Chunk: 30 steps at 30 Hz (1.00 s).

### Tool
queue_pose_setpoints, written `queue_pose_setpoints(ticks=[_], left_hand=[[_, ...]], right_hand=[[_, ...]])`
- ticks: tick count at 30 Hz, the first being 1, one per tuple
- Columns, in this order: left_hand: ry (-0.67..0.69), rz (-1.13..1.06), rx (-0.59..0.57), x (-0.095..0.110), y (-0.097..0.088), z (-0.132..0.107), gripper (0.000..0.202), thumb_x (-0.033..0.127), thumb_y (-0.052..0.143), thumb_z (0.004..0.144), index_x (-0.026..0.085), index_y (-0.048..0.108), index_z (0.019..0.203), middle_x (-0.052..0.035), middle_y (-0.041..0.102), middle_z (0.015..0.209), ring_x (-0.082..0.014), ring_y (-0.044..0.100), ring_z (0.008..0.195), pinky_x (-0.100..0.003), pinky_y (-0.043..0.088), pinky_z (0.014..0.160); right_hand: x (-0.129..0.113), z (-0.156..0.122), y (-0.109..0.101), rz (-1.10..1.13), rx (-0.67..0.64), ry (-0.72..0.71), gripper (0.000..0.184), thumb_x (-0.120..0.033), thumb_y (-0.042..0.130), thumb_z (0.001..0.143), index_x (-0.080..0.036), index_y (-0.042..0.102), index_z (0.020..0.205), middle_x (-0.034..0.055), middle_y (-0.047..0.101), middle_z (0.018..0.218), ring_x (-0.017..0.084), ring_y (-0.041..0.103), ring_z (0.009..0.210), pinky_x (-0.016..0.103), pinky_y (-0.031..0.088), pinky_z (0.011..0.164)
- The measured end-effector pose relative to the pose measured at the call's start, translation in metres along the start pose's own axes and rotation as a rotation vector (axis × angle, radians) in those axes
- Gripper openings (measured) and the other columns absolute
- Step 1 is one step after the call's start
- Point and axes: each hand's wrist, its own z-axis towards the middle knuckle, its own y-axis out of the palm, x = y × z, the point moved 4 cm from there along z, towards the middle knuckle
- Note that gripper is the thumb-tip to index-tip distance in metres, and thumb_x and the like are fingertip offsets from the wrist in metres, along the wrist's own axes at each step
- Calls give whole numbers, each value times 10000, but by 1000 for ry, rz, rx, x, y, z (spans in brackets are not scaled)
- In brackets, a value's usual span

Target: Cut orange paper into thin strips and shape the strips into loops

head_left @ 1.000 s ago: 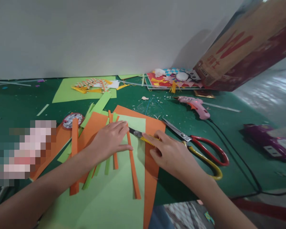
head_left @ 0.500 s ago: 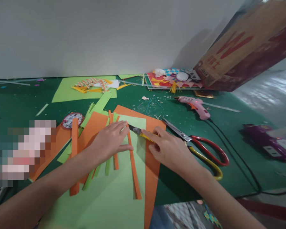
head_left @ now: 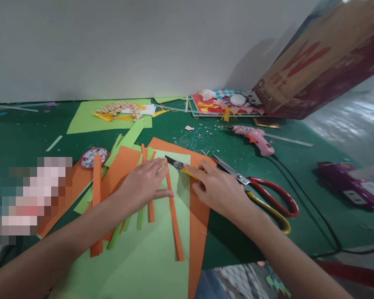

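Note:
My left hand (head_left: 145, 178) lies palm down with its fingers stretched out and thumb apart. Its fingertips press on the upper end of a narrow orange paper strip (head_left: 175, 226), and the thumb touches the strip lower down. My right hand (head_left: 220, 185) is closed around a yellow utility knife (head_left: 187, 170), index finger along its top. The dark blade points left, its tip at the strip's upper end beside my left fingertips. Beneath are a light green paper sheet (head_left: 149, 265) and an orange sheet (head_left: 199, 224). More orange and green strips (head_left: 96, 203) lie left, partly under my left arm.
Scissors (head_left: 252, 182) with red and yellow handles lie right of my right hand. Beyond are a pink glue gun (head_left: 255, 139) with its cord and a purple object (head_left: 349, 182). A paper bag (head_left: 318, 62) stands at the back right. A round tin (head_left: 94, 158) sits left.
The knife and my right hand have shifted slightly up and to the left, the blade tip reaching the strip's top end. My left hand stays in place.

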Motion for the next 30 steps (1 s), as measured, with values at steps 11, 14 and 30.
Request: queue_pose_setpoints(ticks=[11, 14, 30], left_hand=[[-31, -7, -24, -1, 1, -1, 578, 585, 567, 779, 79, 592, 1058, -200, 567, 1292, -301, 519, 1220, -380, 467, 973], [0, 12, 23, -3, -12, -3, 567, 591, 498, 821, 85, 590, 1059, -209, 531, 1329, -299, 512, 1226, -391, 469, 967], [286, 140, 179, 32, -43, -70, 302, 205, 406, 934, 50, 640, 1046, -143, 717, 1040, -230, 676, 953, -351, 522, 869]], right_hand=[[8, -1, 7, -36, 218, 4, 472, -116, 426, 772, -201, 635, 1187, 82, 613, 865, 175, 554, 708, 235, 387, 497], [10, -3, 9, -33, 262, 6, 451, -106, 441, 770, -181, 636, 1170, 87, 611, 851, 203, 553, 787, 256, 429, 555], [-50, -58, -9, 220, 216, -356, 383, -322, 416, 932, -115, 598, 1198, 153, 584, 1265, 286, 491, 1219, 453, 495, 920]])
